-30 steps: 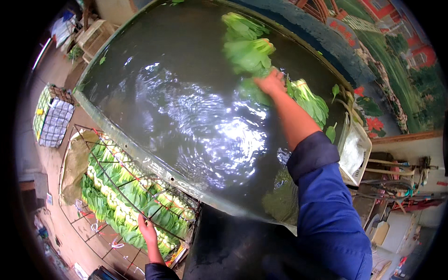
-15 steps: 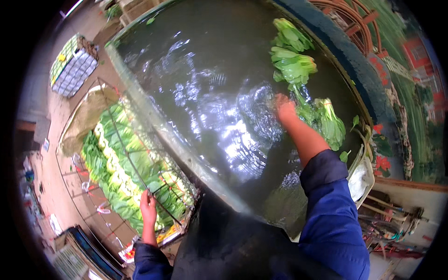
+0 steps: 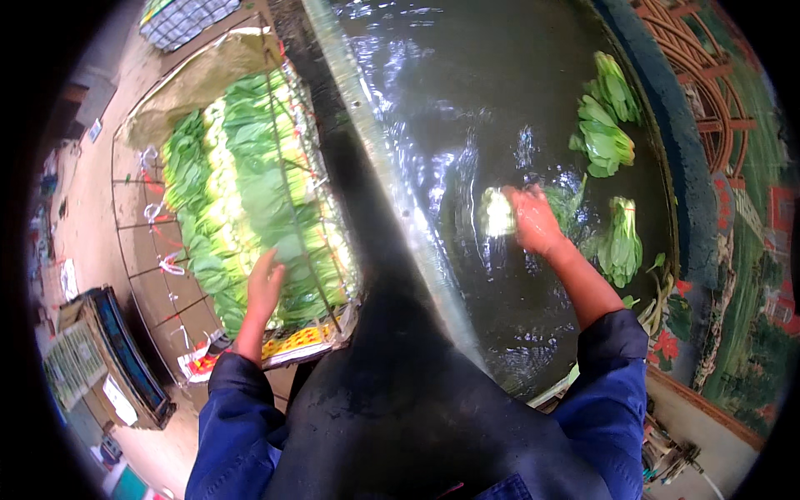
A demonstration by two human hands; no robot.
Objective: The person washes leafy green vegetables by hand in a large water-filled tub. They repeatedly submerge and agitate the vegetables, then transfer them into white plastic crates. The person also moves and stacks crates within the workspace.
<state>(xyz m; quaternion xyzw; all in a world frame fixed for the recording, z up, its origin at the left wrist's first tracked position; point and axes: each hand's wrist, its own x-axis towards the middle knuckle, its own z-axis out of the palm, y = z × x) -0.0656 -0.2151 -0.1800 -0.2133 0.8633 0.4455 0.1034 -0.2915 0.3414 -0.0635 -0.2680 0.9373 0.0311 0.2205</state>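
In the tank's dark water (image 3: pixel 492 100), my right hand (image 3: pixel 536 221) is closed round a bunch of leafy greens (image 3: pixel 498 212). Its pale stem end points left, and its leaves trail partly under water on the far side of my fingers. My left hand (image 3: pixel 265 282) is open over the leaves at the near end of a wire-framed crate packed with leafy green bunches (image 3: pixel 258 196); whether it touches them I cannot tell. Farther right, tied bunches float: two together (image 3: pixel 607 137) near the far wall, and another single bunch (image 3: pixel 622 242) nearer me.
The tank's pale rim (image 3: pixel 392 150) runs between crate and water. A sack (image 3: pixel 196 79) drapes over the crate's far end. Another wrapped load (image 3: pixel 187 21) stands beyond. Wooden boxes (image 3: pixel 108 358) are at lower left. A blue wall edge (image 3: pixel 667 108) bounds the tank's right side.
My view has turned rightward and closer to the crate. My right hand has lifted a bunch's stem end to the water surface. My left hand has moved from the crate's wire edge over the leaves.
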